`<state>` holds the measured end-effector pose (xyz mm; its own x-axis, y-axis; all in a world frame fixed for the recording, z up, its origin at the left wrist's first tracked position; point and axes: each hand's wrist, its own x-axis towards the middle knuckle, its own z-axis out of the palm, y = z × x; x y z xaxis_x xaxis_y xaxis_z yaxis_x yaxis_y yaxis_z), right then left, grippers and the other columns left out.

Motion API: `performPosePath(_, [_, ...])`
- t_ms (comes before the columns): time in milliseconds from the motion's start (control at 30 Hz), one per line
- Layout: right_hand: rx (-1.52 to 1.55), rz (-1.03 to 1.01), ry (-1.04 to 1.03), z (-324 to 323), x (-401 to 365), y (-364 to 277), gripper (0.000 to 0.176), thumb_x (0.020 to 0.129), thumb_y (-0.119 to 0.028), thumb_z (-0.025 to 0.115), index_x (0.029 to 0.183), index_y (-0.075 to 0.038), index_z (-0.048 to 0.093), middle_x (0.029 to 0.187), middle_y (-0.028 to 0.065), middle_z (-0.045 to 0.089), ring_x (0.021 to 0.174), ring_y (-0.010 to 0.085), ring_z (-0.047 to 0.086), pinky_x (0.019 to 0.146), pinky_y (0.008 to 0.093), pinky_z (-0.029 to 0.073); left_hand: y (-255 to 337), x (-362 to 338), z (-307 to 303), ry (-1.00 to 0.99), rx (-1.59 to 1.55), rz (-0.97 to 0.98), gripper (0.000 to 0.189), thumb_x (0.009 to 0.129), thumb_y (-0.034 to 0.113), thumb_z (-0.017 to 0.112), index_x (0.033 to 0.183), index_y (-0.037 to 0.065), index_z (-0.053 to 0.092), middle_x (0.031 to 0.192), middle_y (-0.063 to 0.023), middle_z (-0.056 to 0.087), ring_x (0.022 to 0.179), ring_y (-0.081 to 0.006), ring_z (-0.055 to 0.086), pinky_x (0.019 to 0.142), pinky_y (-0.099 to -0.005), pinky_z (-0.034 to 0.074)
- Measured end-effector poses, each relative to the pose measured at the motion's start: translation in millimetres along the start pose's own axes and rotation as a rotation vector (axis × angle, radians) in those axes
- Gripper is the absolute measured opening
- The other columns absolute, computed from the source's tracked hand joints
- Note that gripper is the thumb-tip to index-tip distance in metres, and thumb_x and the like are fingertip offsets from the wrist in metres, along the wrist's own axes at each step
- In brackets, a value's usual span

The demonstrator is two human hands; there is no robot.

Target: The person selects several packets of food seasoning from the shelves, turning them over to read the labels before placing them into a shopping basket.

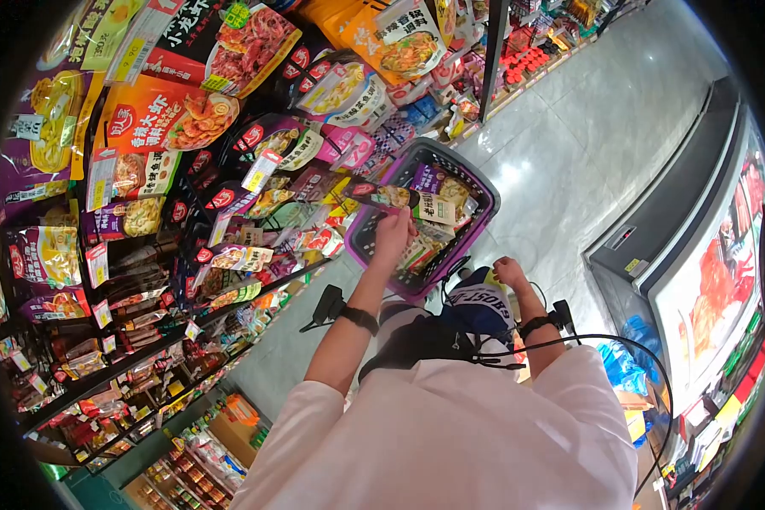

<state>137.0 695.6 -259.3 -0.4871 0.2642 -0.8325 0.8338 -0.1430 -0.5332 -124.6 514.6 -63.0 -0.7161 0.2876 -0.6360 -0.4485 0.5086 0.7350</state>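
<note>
My left hand point(393, 235) is raised over a purple shopping basket point(481, 208) and grips a flat food packet point(388, 196) by its lower edge. The packet is dark with a red logo and a white and green label, and it hangs above the basket's open top. Several other packets lie inside the basket. My right hand point(509, 272) is closed low beside my thigh, just right of the basket's near corner; whether it holds the basket's handle is hidden. Both wrists wear black bands with cables.
Shelves point(178, 170) packed with hanging seasoning packets fill the left side, close to the basket. A chest freezer point(697, 246) with a glass lid runs along the right. A glossy grey tiled aisle point(569, 144) lies between them, with more shelves point(527, 59) at the far end.
</note>
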Motion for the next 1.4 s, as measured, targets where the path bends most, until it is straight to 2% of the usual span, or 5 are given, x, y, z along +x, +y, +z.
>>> performPosePath(233, [0.028,0.052,-0.048,-6,5,11,0.029,0.084,-0.020,0.048,0.102,0.003,0.055,0.084,0.0138,0.063,0.067,0.0231,0.063,0.056,0.0330,0.049,16,-1,5,-0.087,-0.138,0.011,0.043,0.091,0.037,0.051,0.066,0.003,0.054,0.058,-0.0054,0.055,0.047,-0.0116,0.051,0.046,-0.0246,0.040])
performPosePath(633, [0.005,0.036,-0.049,-5,3,10,0.028,0.085,-0.019,0.048,0.099,0.004,0.055,0.083,0.0145,0.064,0.064,0.0225,0.063,0.056,0.0330,0.050,-104,10,-44,-0.014,-0.132,-0.234,0.039,0.087,0.036,0.057,0.064,0.004,0.057,0.059,-0.0067,0.058,0.050,-0.0145,0.056,0.047,-0.0259,0.043])
performPosePath(1067, [-0.059,0.003,-0.082,-6,8,-9,0.031,0.085,-0.022,0.048,0.102,0.003,0.055,0.085,0.0145,0.064,0.065,0.0220,0.063,0.056,0.0327,0.050,-120,-36,-82,-0.083,-0.113,-0.327,0.038,0.084,0.038,0.055,0.079,0.001,0.064,0.070,-0.0070,0.063,0.060,-0.0164,0.060,0.049,-0.0314,0.047])
performPosePath(1233, [-0.066,-0.022,-0.096,-8,11,-6,0.029,0.086,-0.021,0.047,0.101,0.002,0.056,0.085,0.0132,0.064,0.065,0.0222,0.063,0.055,0.0315,0.049,-213,-38,-149,0.394,0.174,-0.361,0.032,0.080,0.032,0.058,0.083,0.001,0.062,0.072,-0.0106,0.064,0.059,-0.0185,0.060,0.049,-0.0309,0.048])
performPosePath(1400, [-0.107,-0.025,-0.121,-9,27,13,0.029,0.085,-0.018,0.047,0.103,0.003,0.056,0.084,0.0149,0.064,0.065,0.0234,0.063,0.054,0.0318,0.049,-230,-88,-150,0.169,-0.008,-0.491,0.022,0.084,0.021,0.050,0.089,0.001,0.057,0.086,-0.0115,0.064,0.066,-0.0212,0.064,0.050,-0.0318,0.049])
